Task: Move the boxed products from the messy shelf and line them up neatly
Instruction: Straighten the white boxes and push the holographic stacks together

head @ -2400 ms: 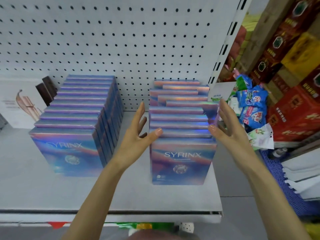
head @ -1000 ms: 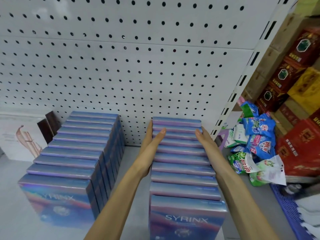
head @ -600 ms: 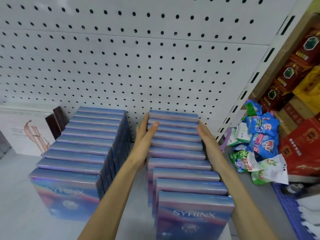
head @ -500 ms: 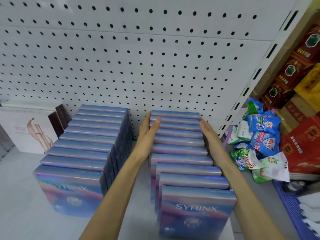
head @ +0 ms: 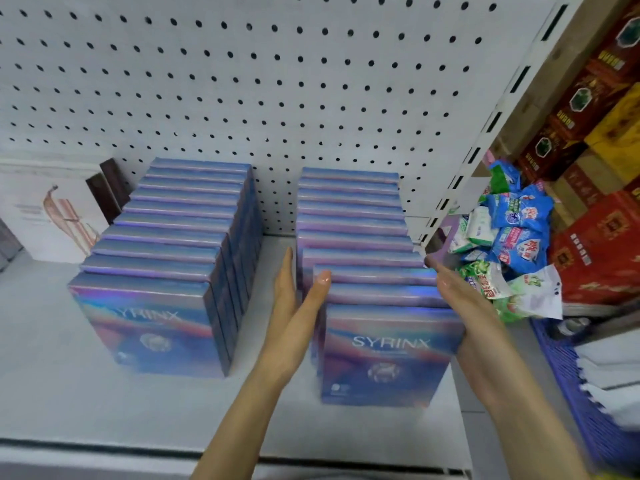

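Both hands are flat and unclenched, fingers straight, grasping nothing. The left hand [head: 294, 323] lies against the left flank of a row of iridescent blue-and-purple cardboard boxes [head: 356, 216], thumb on a top edge. The right hand [head: 481, 334], somewhat blurred, lies along the opposite flank. Between the palms the front few boxes, led by the SYRINX-printed front box [head: 388, 351], sit offset toward the right hand. Those past the fingertips stand flush.

Outward of the left hand, a second row of the same boxes [head: 166, 258] stands apart, already even, on the white metal shelf [head: 69, 403].

I judge the risk to be an uneven squeeze, which could skew the front boxes or tip one over the shelf's lip. A hard shove from the left could send them off the right edge.

Beyond the right hand, a blue plastic crate [head: 568, 386] holds white items I cannot identify. Farther back lies a loose heap of blue and green packets [head: 519, 230].
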Tool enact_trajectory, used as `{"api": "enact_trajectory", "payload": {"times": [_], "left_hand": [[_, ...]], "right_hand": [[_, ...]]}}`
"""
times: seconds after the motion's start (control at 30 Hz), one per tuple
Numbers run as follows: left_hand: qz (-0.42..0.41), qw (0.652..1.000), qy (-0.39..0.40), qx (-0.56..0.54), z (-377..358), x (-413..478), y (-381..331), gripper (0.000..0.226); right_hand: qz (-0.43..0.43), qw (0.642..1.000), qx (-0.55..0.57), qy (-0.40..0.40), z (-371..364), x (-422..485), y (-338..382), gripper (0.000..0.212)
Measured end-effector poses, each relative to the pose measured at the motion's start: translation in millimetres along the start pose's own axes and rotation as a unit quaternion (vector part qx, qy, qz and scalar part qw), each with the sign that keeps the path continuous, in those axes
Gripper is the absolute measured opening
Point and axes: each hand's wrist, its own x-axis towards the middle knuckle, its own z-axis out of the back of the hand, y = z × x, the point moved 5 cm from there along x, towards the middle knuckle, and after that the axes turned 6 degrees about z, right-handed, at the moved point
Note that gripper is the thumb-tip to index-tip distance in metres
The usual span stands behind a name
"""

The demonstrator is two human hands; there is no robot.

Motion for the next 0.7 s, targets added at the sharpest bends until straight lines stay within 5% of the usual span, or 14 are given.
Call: {"api": "enact_trajectory", "payload": {"times": [0.13,0.37,0.7], "left_hand": [[0.007,1.0,0.005,-0.025,-5.9,-7.1,13.6,0.061],[-0.015,0.999,-0.007,-0.029,0.0,-1.7,9.3,0.057],[-0.032,0.999,-0.026,0.024,14.3,2.3,-1.8,0.057]], "right_hand": [[-0.001,0.997,0.021,-0.068,-7.0,-9.8,-18.1,0.05],[0.057,0.994,0.06,-0.07,-40.9,-4.9,-22.4,0.066],[0.124,0.99,0.035,-0.063,-44.4,-2.6,-13.9,0.051]]}}
